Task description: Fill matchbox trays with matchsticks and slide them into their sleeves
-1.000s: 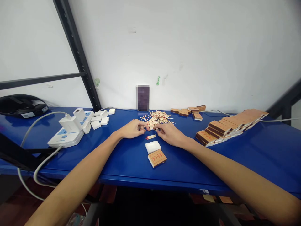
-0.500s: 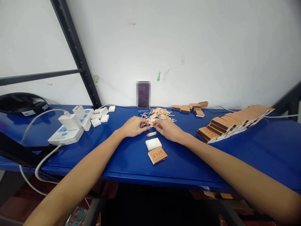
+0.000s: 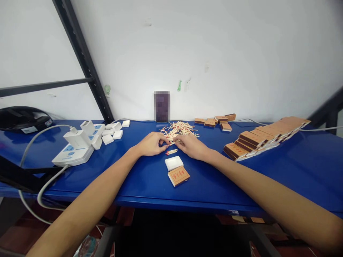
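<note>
At the near edge of a loose pile of matches point(image 3: 180, 127), my left hand point(image 3: 152, 144) and my right hand point(image 3: 193, 147) face each other with fingertips close together. Thumb and fingers of both hands are pinched on matches, partly hidden by the fingers. Just below them a few red-tipped matches point(image 3: 172, 152) lie side by side on the blue table point(image 3: 150, 182). Closer to me is a white matchbox tray point(image 3: 174, 163). A brown matchbox point(image 3: 179, 175) with red characters touches its near side.
Stacked matchboxes point(image 3: 264, 137) slope along the right. Several more matchboxes point(image 3: 215, 121) lie by the wall. On the left are a power strip point(image 3: 80, 153) with chargers, white blocks point(image 3: 113, 132) and a cable point(image 3: 40, 134). A pixelated dark upright panel point(image 3: 162, 107) leans at the back.
The whole view has shifted slightly. Both hands stay at the edge of the match pile, their fingers barely moved.
</note>
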The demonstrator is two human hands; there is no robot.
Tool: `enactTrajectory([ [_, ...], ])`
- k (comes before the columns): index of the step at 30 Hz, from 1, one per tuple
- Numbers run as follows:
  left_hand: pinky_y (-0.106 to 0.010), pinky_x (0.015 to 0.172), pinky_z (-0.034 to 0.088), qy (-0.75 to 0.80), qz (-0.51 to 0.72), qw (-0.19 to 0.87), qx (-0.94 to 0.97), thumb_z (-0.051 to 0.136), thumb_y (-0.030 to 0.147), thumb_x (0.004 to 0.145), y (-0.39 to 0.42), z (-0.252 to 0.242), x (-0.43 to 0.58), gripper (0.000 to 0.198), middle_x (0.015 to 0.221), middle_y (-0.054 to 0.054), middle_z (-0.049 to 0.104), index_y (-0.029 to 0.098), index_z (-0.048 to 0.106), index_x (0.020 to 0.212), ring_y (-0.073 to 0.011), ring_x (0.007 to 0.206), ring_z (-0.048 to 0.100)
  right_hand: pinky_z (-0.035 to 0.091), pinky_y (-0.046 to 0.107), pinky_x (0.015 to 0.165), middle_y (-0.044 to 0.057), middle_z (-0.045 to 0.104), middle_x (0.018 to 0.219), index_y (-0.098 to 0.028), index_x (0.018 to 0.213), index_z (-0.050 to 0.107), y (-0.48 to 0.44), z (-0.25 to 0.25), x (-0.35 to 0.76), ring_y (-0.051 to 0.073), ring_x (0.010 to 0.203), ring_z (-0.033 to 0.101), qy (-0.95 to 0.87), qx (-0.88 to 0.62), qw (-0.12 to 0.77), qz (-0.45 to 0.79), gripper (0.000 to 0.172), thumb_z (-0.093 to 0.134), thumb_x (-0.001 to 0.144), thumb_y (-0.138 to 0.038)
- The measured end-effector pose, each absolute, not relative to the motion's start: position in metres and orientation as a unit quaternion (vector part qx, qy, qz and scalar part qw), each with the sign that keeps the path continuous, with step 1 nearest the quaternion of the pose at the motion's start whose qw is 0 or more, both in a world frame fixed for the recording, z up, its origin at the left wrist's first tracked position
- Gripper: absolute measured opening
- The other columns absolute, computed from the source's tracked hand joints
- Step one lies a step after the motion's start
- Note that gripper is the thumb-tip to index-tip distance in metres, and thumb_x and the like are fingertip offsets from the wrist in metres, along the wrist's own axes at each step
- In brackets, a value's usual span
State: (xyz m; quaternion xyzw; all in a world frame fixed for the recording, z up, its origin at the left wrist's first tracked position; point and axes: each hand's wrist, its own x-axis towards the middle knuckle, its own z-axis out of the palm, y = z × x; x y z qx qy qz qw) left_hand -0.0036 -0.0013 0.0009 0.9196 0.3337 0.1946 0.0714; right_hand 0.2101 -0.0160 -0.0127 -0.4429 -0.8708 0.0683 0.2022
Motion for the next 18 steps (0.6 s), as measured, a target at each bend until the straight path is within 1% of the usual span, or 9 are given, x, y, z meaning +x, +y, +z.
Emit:
enactTrajectory([
  [2,-0.023,0.062,0.038,0.336,0.194,0.076,0.918,0.058,0.025,0.079,-0.002,0.001,-0.004,0.019,0.077,-0.002,0.063,0.018,0.072,0.09,-0.0124,0.066,0.052,0.032,0.023,0.061,0.003,0.066,0.076,-0.017,0.096,0.065,-0.016,-0.012,0.21,0.013,0.062,0.052,-0.875,-0.436,0.198,0.069,0.018,0.048,0.09,-0.016],
  [5,-0.024,0.06,0.036,0.347,0.193,0.081,0.914,0.058,0.027,0.079,-0.002,0.0,-0.003,0.018,0.073,0.0,0.062,0.018,0.072,0.087,-0.0116,0.062,0.05,0.031,0.024,0.061,0.003,0.066,0.077,-0.018,0.096,0.065,-0.016,-0.012,0.21,0.013,0.062,0.052,-0.876,-0.437,0.193,0.066,0.018,0.047,0.091,-0.017],
  [7,-0.024,0.058,0.034,0.362,0.196,0.08,0.908,0.059,0.035,0.081,-0.002,-0.001,-0.001,0.021,0.069,0.0,0.061,0.018,0.071,0.084,-0.0113,0.058,0.049,0.031,0.024,0.061,0.004,0.066,0.08,-0.018,0.097,0.064,-0.015,-0.013,0.21,0.014,0.064,0.053,-0.873,-0.446,0.187,0.06,0.017,0.047,0.092,-0.02],
  [9,-0.024,0.056,0.032,0.386,0.199,0.076,0.898,0.059,0.043,0.082,-0.002,-0.002,0.003,0.028,0.064,0.001,0.059,0.018,0.07,0.079,-0.0115,0.057,0.048,0.031,0.024,0.061,0.005,0.066,0.082,-0.018,0.097,0.062,-0.015,-0.014,0.21,0.014,0.066,0.054,-0.871,-0.454,0.181,0.053,0.016,0.047,0.092,-0.022],
  [11,-0.025,0.055,0.031,0.41,0.2,0.073,0.887,0.059,0.047,0.081,-0.003,-0.002,0.007,0.031,0.062,0.001,0.059,0.018,0.069,0.074,-0.0116,0.056,0.048,0.031,0.025,0.062,0.006,0.067,0.084,-0.018,0.096,0.061,-0.016,-0.014,0.209,0.015,0.069,0.055,-0.872,-0.454,0.177,0.048,0.016,0.047,0.093,-0.024],
  [15,-0.025,0.053,0.028,0.426,0.194,0.094,0.879,0.06,0.043,0.08,-0.005,0.001,0.009,0.027,0.061,0.001,0.058,0.018,0.068,0.072,-0.011,0.054,0.047,0.031,0.024,0.062,0.006,0.067,0.085,-0.018,0.094,0.062,-0.018,-0.012,0.208,0.015,0.072,0.056,-0.875,-0.45,0.176,0.043,0.017,0.046,0.093,-0.023],
  [18,-0.024,0.053,0.029,0.419,0.195,0.108,0.88,0.061,0.041,0.079,-0.005,0.002,0.007,0.025,0.06,0.002,0.057,0.018,0.066,0.071,-0.0104,0.054,0.046,0.031,0.024,0.062,0.005,0.067,0.084,-0.018,0.095,0.063,-0.019,-0.012,0.207,0.015,0.07,0.056,-0.878,-0.443,0.178,0.047,0.017,0.047,0.092,-0.022],
])
